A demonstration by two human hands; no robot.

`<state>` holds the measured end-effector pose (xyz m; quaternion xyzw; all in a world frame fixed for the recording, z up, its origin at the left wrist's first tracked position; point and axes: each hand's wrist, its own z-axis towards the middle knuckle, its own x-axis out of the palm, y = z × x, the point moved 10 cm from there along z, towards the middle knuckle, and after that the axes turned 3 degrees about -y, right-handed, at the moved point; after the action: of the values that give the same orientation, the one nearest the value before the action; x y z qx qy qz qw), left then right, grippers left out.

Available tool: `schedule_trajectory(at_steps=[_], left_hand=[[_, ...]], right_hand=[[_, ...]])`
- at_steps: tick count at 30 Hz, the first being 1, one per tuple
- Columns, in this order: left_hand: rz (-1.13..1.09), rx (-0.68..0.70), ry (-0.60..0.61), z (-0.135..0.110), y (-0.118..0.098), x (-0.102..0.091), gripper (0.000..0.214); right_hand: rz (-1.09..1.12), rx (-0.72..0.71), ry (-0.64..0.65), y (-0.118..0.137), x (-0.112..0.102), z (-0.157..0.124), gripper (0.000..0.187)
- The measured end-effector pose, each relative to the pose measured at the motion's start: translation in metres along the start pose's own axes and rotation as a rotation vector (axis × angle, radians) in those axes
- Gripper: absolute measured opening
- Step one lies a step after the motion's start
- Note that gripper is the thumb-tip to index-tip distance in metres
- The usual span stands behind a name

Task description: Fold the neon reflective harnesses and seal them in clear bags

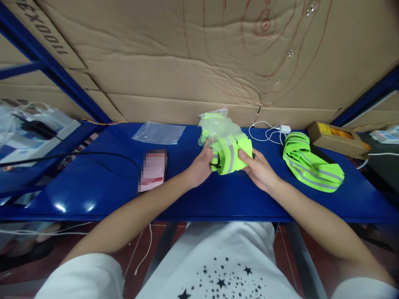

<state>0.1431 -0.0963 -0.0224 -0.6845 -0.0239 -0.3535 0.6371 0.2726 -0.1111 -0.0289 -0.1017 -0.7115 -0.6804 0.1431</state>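
Both my hands hold a folded neon-yellow reflective vest (232, 154) with grey stripes, just above the blue table (193, 195). My left hand (199, 166) grips its left side, fingers closed round the fabric. My right hand (260, 170) pinches its right side with the thumb on top. Right behind the vest lies a clear plastic bag (218, 124) with more neon fabric in it, touching the held vest.
A pile of folded neon vests (310, 166) lies to the right. An empty clear bag (158, 133) and a phone (152, 170) lie to the left. A white charger cable (271, 133), a brown carton (338, 139) and a cardboard wall (199, 58) are behind.
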Motion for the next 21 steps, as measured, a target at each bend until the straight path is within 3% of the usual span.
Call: schedule_trajectory(at_steps=[3,6,10,15,18,21], left_hand=[[-0.049,-0.064,0.066,0.001,-0.006,0.008,0.096],[0.021,-0.038,-0.016,0.003,-0.007,0.001,0.079],[0.038,-0.059,-0.055,0.004,0.004,-0.005,0.078],[0.03,-0.043,-0.004,0.005,0.0,0.001,0.074],[0.076,0.003,-0.07,0.005,-0.007,-0.004,0.056],[0.134,0.03,-0.104,0.006,-0.009,-0.007,0.06]], right_hand=[[-0.082,-0.037,0.029,0.008,-0.004,0.003,0.053],[-0.265,-0.13,0.091,0.015,-0.003,0.005,0.052],[-0.465,-0.231,0.112,0.018,-0.003,0.006,0.055],[-0.43,-0.198,0.117,0.013,-0.006,0.009,0.053],[-0.434,-0.179,0.131,0.012,-0.005,0.009,0.053],[-0.505,-0.199,0.145,0.015,-0.002,0.008,0.049]])
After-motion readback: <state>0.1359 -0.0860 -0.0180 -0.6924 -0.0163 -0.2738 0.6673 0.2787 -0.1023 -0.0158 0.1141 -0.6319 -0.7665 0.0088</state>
